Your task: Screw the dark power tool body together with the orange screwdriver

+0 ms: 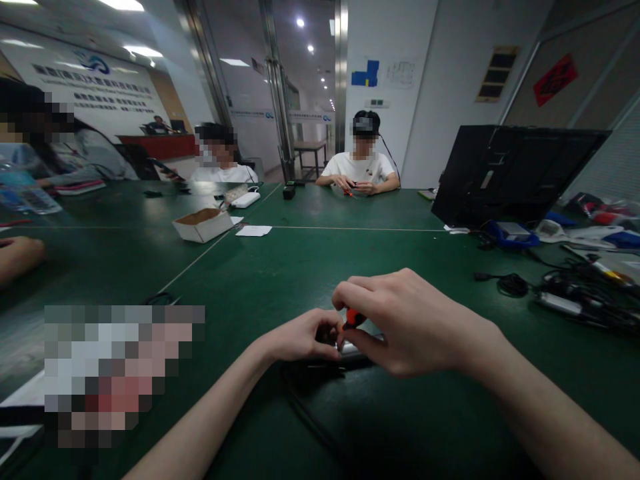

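In the head view my right hand [400,323] is closed around the red-and-black handle of a screwdriver [354,318], gripped between thumb and fingers. Its tip is hidden behind my fingers. Close against it, my left hand [305,337] pinches the left end of a flat silver-and-black device [357,350] on the table. Most of that device is covered by my right hand, so its exact kind does not show. A dark cable [307,410] runs from under the left hand toward me.
A green table [300,267] carries a white open box [204,225], a paper slip [253,231], a black monitor [515,173] and tangled cables [580,300]. Across sits a person [363,163] handling small parts. Another person's hand [20,259] rests at the left edge.
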`<state>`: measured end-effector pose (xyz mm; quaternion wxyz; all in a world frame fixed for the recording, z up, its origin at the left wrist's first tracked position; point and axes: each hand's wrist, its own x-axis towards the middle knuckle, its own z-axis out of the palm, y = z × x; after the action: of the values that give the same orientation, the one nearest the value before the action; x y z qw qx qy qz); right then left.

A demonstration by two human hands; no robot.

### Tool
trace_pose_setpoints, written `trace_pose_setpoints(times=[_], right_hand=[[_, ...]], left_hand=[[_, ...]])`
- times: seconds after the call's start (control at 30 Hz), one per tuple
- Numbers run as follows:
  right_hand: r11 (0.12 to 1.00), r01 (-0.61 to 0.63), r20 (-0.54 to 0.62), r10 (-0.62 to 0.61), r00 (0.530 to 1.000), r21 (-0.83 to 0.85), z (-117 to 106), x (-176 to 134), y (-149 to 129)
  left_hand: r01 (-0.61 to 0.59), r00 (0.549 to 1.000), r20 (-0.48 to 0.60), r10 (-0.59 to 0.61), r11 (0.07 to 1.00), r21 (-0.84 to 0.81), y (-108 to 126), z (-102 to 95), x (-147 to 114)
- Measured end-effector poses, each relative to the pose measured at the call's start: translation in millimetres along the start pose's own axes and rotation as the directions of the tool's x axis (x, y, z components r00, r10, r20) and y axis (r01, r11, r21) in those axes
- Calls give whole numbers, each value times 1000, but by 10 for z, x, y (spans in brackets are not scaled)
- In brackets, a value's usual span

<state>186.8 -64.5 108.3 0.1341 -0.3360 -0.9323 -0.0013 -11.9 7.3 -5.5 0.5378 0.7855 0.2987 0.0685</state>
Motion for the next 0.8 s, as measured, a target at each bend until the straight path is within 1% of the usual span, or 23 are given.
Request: trace_pose_setpoints(times=[0.1,0.17,0.23,0.37,0.47,0.6,0.7,0.8], right_hand=[[996,21,34,-24,999,82,-19,-7,-2],[996,30,36,-33,999,86,-14,-7,-2],[998,32,20,-33,999,52,2,-4,1],[997,13,-39,-16,999,-74,48,8,16],[994,14,-40,-18,999,-105,60,10,15],[1000,28,-5,-28,1000,2,18,4,-5],[995,31,28,-34,999,90,-9,2,-7],[994,17,26,-20,999,108,-2,8,8]], left_hand=[[19,998,-58,-16,999,50,-16,6,1],[30,998,-60,-25,997,73,-21,4,1],[36,998,-51,-31,995,88,-17,-3,1],[31,998,-49,-26,996,89,2,-13,1],[3,998,-59,2,995,98,5,-6,-2],[-5,998,-56,9,997,79,-4,6,-3],[17,998,-70,-11,996,84,3,5,-6],[25,997,-76,-20,997,76,10,0,-8]])
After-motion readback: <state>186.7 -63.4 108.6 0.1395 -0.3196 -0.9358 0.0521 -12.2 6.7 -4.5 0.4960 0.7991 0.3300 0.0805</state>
